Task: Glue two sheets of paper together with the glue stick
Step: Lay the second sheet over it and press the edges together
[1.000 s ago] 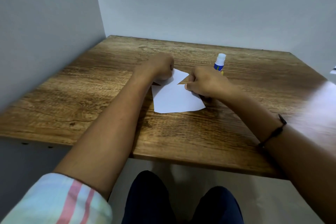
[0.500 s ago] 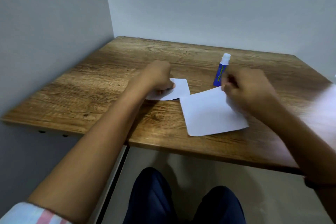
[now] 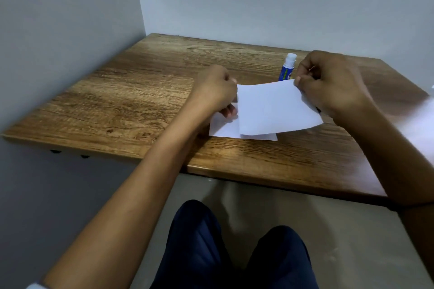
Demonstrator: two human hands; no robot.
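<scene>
Two white sheets overlap on the wooden table (image 3: 131, 101). The upper sheet (image 3: 274, 108) is lifted a little; my right hand (image 3: 328, 84) pinches its far right corner and my left hand (image 3: 216, 91) grips its left edge. The lower sheet (image 3: 223, 128) lies flat beneath it, with only its left and front margins showing. A blue glue stick (image 3: 287, 69) with a white cap stands upright just behind the papers, between my hands.
Grey walls close the table in at the left and the back. The table's front edge runs just below the papers, with my knees (image 3: 234, 248) under it. A blurred pale patch (image 3: 422, 122) shows at the right edge.
My right hand has carried the loose sheet leftward over the other sheet. My left hand now grips the upper sheet's left edge. The camera has tilted down and moved right.
</scene>
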